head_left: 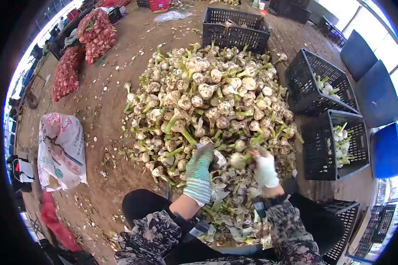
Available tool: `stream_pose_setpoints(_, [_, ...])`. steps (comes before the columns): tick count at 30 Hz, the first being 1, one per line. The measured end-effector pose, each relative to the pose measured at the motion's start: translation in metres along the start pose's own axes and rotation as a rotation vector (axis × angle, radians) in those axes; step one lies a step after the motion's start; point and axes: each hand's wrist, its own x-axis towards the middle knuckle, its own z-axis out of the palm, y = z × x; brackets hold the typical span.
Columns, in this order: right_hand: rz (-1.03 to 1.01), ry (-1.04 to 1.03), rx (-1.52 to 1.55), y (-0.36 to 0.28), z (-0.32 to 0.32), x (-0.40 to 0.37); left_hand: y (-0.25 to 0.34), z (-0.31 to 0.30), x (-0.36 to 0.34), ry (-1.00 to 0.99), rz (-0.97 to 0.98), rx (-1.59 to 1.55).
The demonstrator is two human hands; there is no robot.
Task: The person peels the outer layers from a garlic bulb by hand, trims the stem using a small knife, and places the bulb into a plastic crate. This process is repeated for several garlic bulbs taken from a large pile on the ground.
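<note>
A large heap of garlic bulbs [208, 95] with green stems lies on the ground ahead. My left hand [200, 171], in a green and white striped glove, is at the near edge of the heap with its fingers curled round something I cannot make out. My right hand [266, 170], in a whitish glove, has its fingers closed, with a small orange-red thing showing at them. Between the hands is a garlic bulb [239, 161]; which hand touches it is unclear. Loose peelings and cut stems [236, 212] lie below my hands, between my knees.
Black crates [317, 104] with trimmed garlic [342, 145] stand at the right, beside blue panels [378, 92]. Another black crate [236, 42] stands behind the heap. At the left are a white sack [62, 154] and red net bags [66, 73] of bulbs.
</note>
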Motion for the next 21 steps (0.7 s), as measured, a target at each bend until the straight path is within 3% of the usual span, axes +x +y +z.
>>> stream_pose_setpoints(1, [-0.096, -0.025, 0.015, -0.014, -0.007, -0.015, -0.002, 0.001, -0.002, -0.022, -0.003, 0.053])
stream_pose_setpoints(3, [-0.021, -0.171, 0.206, -0.047, -0.022, -0.050, -0.009, 0.002, -0.009, -0.071, -0.048, 0.116])
stream_pose_setpoints(5, [-0.128, -0.232, 0.319, -0.078, -0.015, -0.083, -0.008, 0.009, -0.024, -0.222, -0.385, 0.113])
stream_pose_setpoints(7, [-0.116, -0.171, 0.259, -0.111, 0.000, -0.106, -0.004, 0.015, -0.036, -0.644, -0.512, 0.014])
stream_pose_setpoints(9, [-0.202, -0.428, 0.136, -0.121, -0.002, -0.113, -0.003, 0.016, -0.047, -0.985, -0.636, -0.165])
stream_pose_setpoints(13, [-0.204, -0.366, 0.159, -0.116, 0.018, -0.125, 0.005, 0.015, -0.069, -0.927, -0.573, -0.238])
stream_pose_setpoints(15, [-0.268, -0.308, 0.289, -0.099, 0.022, -0.121, 0.002, 0.012, -0.064, -0.769, -0.246, -0.107])
stream_pose_setpoints(16, [-0.186, -0.445, 0.257, -0.083, 0.004, -0.114, 0.003, 0.007, -0.062, -0.697, -0.128, 0.028])
stream_pose_setpoints(17, [-0.237, -0.390, 0.197, -0.059, -0.006, -0.106, -0.003, 0.006, -0.055, -0.634, 0.182, 0.229])
stream_pose_setpoints(19, [-0.059, -0.309, 0.161, -0.061, 0.014, -0.124, -0.013, 0.005, -0.045, -0.576, 0.514, 0.408])
stream_pose_setpoints(20, [-0.177, -0.229, -0.082, -0.052, 0.018, -0.115, -0.014, 0.004, -0.044, -0.575, 0.512, 0.407])
stream_pose_setpoints(21, [-0.177, -0.229, -0.083, -0.052, 0.023, -0.115, -0.012, 0.005, -0.046, -0.569, 0.614, 0.476])
